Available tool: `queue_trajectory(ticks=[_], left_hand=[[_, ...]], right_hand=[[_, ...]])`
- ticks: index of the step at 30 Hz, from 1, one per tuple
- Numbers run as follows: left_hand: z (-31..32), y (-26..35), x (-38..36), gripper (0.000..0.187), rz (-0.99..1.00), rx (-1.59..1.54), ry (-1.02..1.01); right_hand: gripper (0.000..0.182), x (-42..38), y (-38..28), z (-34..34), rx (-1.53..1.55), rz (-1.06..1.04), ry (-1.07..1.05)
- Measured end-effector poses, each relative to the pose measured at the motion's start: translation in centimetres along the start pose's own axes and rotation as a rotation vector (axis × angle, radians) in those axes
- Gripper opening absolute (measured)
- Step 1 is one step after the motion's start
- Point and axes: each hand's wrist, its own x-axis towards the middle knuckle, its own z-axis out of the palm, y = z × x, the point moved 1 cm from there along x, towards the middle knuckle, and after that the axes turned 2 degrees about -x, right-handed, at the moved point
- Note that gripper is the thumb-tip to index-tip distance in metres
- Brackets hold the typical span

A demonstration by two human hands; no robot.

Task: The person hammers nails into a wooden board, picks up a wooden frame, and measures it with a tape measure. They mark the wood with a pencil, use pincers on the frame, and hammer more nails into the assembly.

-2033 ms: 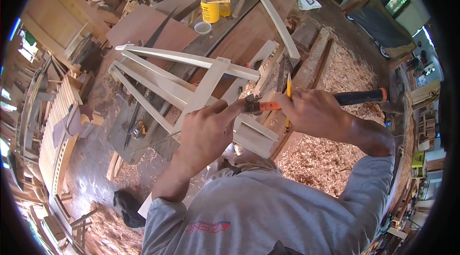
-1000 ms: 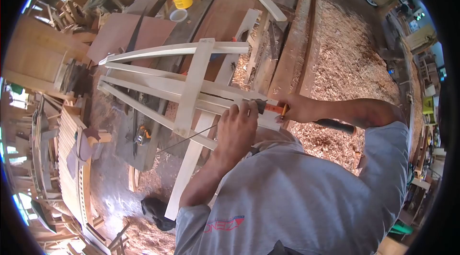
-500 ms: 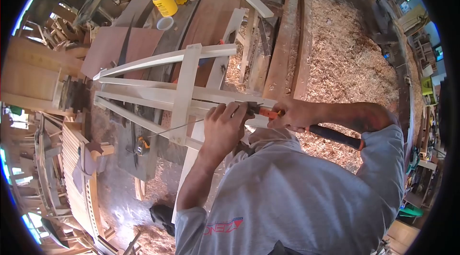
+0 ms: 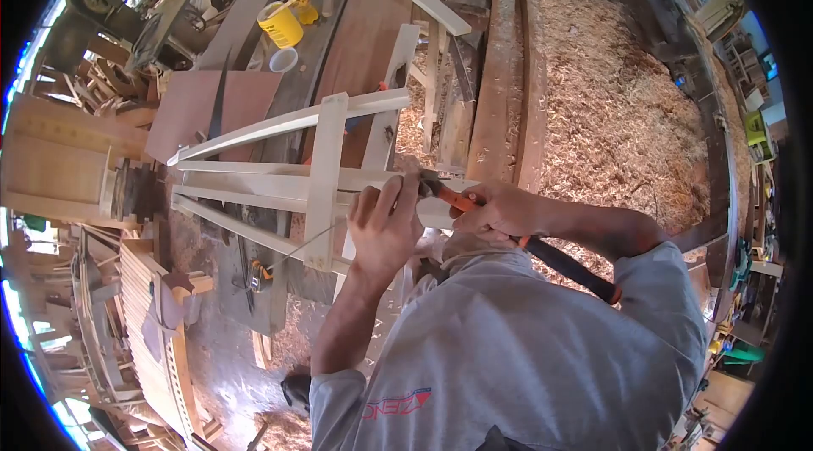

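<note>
My left hand [image 4: 385, 226] is closed, fingers curled around the near end of a thin straight rod [image 4: 306, 246] that sticks out to the left. My right hand [image 4: 500, 212] wraps around a hammer [image 4: 572, 269] with an orange shaft and black grip. Its dark head lies right at my left fingertips, where the fingers partly hide it. Both hands are just in front of my chest, over the near end of a pale wooden frame [image 4: 326, 184]. Long slats of that frame spread from the left, with a flat crosspiece over them.
Left of my arm, a yellow-and-black tape measure [image 4: 258, 276] lies on a dark board. Farther off stand a yellow can [image 4: 280, 25] and a white lid [image 4: 284, 60]. Wood shavings [image 4: 614, 104] cover the floor at right, beside long planks [image 4: 500, 70]. A slatted wooden piece [image 4: 148, 315] stands at left.
The hammer has tilted, its grip end swinging down and its head shifting slightly left and up. The rod slopes more steeply now. My view has shifted a little.
</note>
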Motion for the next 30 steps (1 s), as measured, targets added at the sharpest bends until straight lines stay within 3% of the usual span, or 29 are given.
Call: queue_trajectory(ticks=[7, 13, 15, 18, 22, 25, 30], left_hand=[[1.8, -0.1, 3.1, 0.033, -0.29, -0.1, 0.139], [2.6, -0.6, 5.1, 0.038, -0.35, -0.089, 0.184], [2.2, -1.5, 4.9, 0.036, -0.322, -0.109, 0.199], [0.6, -3.6, 4.1, 0.039, -0.242, -0.406, 0.182], [-2.2, -3.5, 2.3, 0.034, -0.103, -0.254, 0.073], [-2.5, -2.8, 1.5, 0.044, -0.194, -0.344, 0.127], [-3.3, -2.5, 0.5, 0.044, -0.228, -0.318, 0.177]], right_hand=[[0.012, 3.0, -1.2, 1.8, 0.305, -0.193, 0.129], [0.009, 4.0, -2.1, 2.7, 0.453, -0.258, 0.132], [0.01, 4.6, -2.4, 3.1, 0.359, -0.3, 0.16], [0.018, 4.3, -3.0, 2.2, 0.125, -0.31, 0.184], [0.033, 3.1, -3.4, 1.0, -0.187, -0.234, 0.126], [0.034, 2.7, -3.1, 1.2, -0.098, -0.208, 0.05], [0.035, 2.7, -3.3, 2.3, -0.119, -0.198, 0.01]])
